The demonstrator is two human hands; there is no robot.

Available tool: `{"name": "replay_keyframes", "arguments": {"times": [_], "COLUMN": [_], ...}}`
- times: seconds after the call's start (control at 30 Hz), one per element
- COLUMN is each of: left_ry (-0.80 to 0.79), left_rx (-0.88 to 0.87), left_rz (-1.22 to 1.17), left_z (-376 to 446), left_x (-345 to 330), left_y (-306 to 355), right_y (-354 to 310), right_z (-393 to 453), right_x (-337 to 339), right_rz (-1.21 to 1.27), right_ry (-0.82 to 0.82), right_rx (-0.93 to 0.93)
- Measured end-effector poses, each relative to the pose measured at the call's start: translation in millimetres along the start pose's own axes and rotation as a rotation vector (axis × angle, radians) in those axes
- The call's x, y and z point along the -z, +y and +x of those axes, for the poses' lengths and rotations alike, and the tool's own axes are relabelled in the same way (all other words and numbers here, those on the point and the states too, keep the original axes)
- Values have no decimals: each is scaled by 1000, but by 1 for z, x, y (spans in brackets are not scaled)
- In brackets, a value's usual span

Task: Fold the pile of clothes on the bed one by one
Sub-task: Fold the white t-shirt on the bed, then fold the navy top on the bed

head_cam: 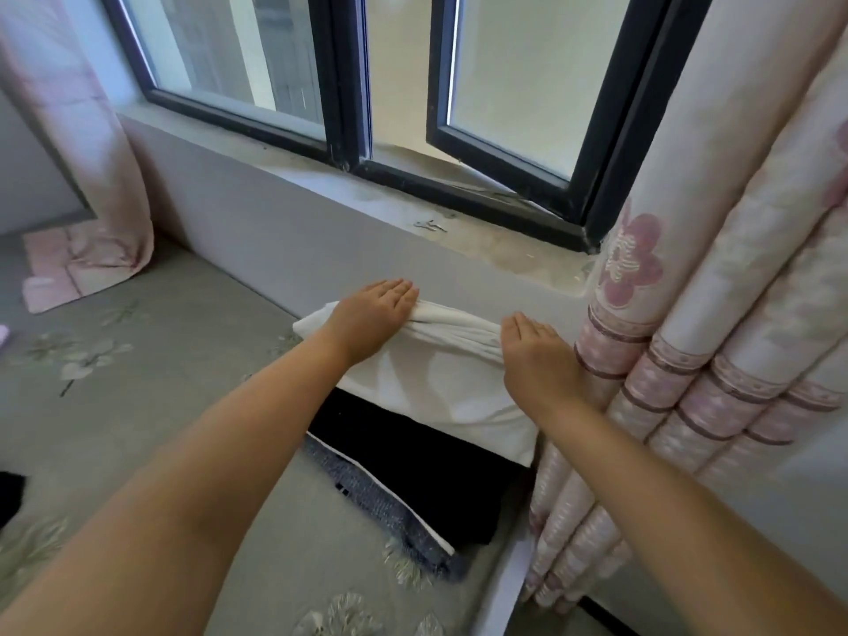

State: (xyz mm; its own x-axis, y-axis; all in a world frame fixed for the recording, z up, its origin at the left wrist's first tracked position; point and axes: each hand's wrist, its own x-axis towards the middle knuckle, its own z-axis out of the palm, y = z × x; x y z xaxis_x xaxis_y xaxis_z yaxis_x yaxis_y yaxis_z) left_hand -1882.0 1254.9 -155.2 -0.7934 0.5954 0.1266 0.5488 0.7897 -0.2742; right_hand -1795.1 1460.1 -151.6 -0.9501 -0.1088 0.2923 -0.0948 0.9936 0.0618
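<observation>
Head view: left hand (372,315) and right hand (534,355), fingers straight and together, press the folded white cloth garment (436,383); no legible writing.

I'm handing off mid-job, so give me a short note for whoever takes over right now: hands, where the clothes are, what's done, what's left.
Left hand: flat, fingers straight, pressing the far edge of the white garment.
Right hand: also flat, pressing the same garment near the curtain.
Clothes: the white garment lies folded on top of a stack against the wall under the window, over a black garment and a grey knit one.
Done: three pieces look folded and stacked.
Left: smooth the white piece and let go. A dark item shows at the bed's left edge, likely still to fold; the rest of the pile is out of view.
</observation>
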Motion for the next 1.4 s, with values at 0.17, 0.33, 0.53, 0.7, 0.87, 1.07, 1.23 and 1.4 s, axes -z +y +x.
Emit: {"name": "replay_keyframes", "arguments": {"times": [0.17,0.33,0.53,0.7,0.87,1.07,1.23,1.4], "left_ry": [30,236,-625,-884,-767,-663,-533,-447], "left_rx": [-28,-254,-18,324,394,571,979,1252], "left_rz": [16,82,-27,-330,-351,-319,-366,-259], "left_z": [70,76,-11,-71,-76,-113,-210,-359], "left_x": [-3,-36,-186,-254,-253,-212,-150,-73], "left_y": [-19,-41,-8,54,60,60,51,76], "right_y": [23,7,-64,-63,-54,-81,-165,-272], "right_z": [63,77,-2,-50,-45,-32,-35,-106], "right_x": [-23,-68,-197,-272,-279,-240,-176,-95], "right_rz": [164,333,301,156,188,241,468,546], "right_ry": [155,299,-627,-898,-836,-620,-379,-270], "right_rx": [-3,53,174,399,427,491,772,1069]}}
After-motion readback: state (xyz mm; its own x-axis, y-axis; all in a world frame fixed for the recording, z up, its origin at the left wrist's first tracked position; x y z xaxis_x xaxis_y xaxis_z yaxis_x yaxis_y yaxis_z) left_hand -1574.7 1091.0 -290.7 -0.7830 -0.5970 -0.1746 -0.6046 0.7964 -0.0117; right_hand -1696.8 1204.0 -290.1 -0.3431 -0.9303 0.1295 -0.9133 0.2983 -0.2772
